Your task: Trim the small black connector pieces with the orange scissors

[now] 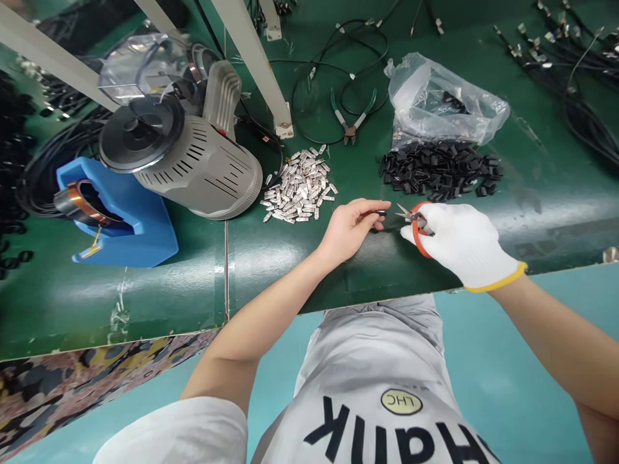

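Note:
Between the thumb and fingers of my bare left hand [352,225] is a small black piece [381,212], its far end pointing right. My right hand [461,241], in a white glove with a yellow cuff, is closed around orange-handled pliers [416,227]. The pliers' narrow tips are parted and point left, a short way from the black piece without touching it. Behind my right hand lies a heap of small black plastic pieces [440,169]. A pile of small silver metal connectors [302,187] lies beyond my left hand.
A clear plastic bag [445,96] rests behind the black heap. Green-handled cutters [351,122] lie near coiled black cable [338,64]. To the left stand a grey machine [203,161] and a blue tape dispenser [130,225]. A white metal post [261,64] rises from the green table [290,270].

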The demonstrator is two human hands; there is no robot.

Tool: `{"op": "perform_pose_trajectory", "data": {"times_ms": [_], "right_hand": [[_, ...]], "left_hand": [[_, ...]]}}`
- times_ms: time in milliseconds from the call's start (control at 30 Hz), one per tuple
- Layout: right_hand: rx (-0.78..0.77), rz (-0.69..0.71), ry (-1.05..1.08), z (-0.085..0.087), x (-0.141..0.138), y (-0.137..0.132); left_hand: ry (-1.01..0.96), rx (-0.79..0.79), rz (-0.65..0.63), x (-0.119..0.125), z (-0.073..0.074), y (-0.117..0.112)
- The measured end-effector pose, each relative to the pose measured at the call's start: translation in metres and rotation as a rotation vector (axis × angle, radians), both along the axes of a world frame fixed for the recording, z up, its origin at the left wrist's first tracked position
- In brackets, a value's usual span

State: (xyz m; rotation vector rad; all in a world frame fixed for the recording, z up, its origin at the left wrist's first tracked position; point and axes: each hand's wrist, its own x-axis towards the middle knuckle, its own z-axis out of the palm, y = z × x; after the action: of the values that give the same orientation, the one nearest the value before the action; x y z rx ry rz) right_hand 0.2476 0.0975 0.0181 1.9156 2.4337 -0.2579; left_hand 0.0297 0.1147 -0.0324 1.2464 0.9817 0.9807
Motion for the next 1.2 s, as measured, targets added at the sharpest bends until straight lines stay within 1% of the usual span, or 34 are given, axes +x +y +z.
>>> {"op": "perform_pose_trajectory", "data": {"times_ms": [67,133,200,267,400,500,600,767,900,1033,1200], "right_hand": [[0.108,0.084,-0.117,-0.002,0.003,-0.002],[0.178,0.182,-0.22,-0.002,0.005,-0.003],[0.181,0.252,-0.274,-0.001,0.008,-0.002],[0.153,0.287,-0.296,0.001,0.01,-0.001],[0.123,0.295,-0.31,0.002,0.012,0.001],[0.125,0.269,-0.319,0.002,0.009,0.0],[0.129,0.246,-0.333,0.002,0.006,-0.002],[0.133,0.252,-0.329,0.004,0.001,-0.002],[0.114,0.207,-0.319,0.003,0.0,-0.002],[0.128,0.212,-0.311,0.0,0.001,-0.004],[0.149,0.241,-0.329,-0.002,0.001,-0.007]], "left_hand": [[-0.03,-0.044,-0.022,0.001,0.0,0.0],[-0.071,-0.1,-0.049,0.001,0.001,0.0],[-0.111,-0.138,-0.063,0.002,0.002,0.0],[-0.147,-0.16,-0.07,0.002,0.002,0.001],[-0.198,-0.198,-0.076,0.002,0.0,0.002],[-0.213,-0.239,-0.061,0.003,-0.001,0.002],[-0.24,-0.282,-0.05,0.003,-0.001,0.001],[-0.293,-0.318,-0.037,0.003,0.0,0.001],[-0.311,-0.358,-0.021,0.002,0.0,0.002],[-0.329,-0.366,-0.017,0.003,-0.001,0.003],[-0.288,-0.346,-0.02,0.003,-0.002,0.001]]}}
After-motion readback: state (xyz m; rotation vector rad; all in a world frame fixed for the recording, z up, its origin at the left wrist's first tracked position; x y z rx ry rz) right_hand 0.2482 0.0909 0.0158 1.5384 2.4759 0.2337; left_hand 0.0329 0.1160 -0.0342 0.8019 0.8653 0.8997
